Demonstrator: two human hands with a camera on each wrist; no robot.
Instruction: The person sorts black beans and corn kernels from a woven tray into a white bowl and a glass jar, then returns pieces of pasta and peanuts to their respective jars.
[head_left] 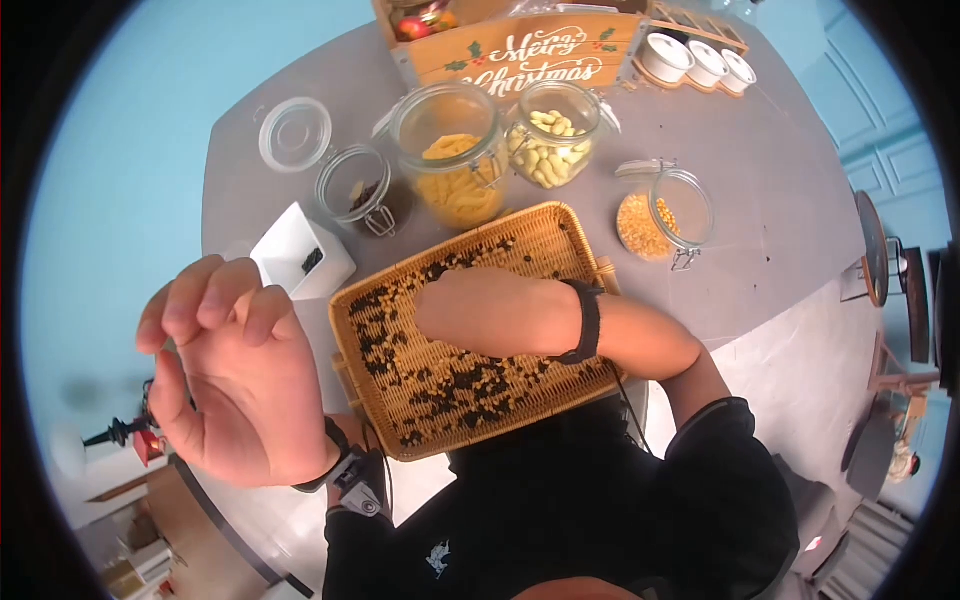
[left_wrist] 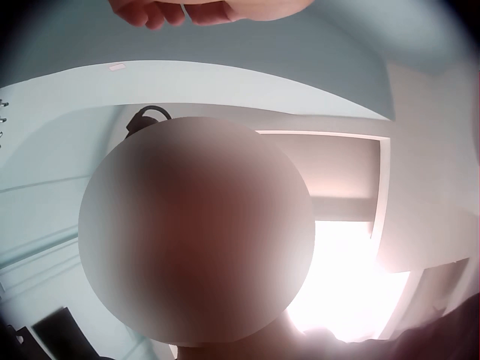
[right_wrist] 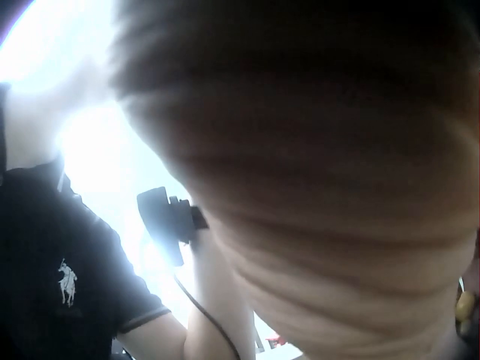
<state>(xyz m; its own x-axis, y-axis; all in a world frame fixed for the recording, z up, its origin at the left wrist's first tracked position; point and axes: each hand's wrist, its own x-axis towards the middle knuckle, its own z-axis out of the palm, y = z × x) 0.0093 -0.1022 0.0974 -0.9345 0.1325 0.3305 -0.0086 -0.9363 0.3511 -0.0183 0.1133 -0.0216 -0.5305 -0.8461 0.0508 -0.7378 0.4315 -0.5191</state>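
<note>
- The step in hand looks like work among the dark grains and pale grains that lie mixed across the floor of the wicker basket; to do it well, I would work one small patch at a time — low, light strokes or pinches, so nothing scatters over the basket's rim.
- It would help to keep the forearm raised, since it covers much of the basket's right side and could brush grains out of place.
- The right hand is over the middle of the basket, back of the hand uppermost; its fingers are hidden in the head view and the right wrist view is dark and blurred, so I cannot tell whether they are apart, together or clamped on anything.
- The grains lie below and around that hand, many on the near and left sides of the basket.
- The left hand is raised beside the basket's left side, palm showing, fingers loosely bent and holding nothing — away from the grains.
- The white bowl, with a little dark matter inside, sits just past the basket's far left corner on the counter.
</note>
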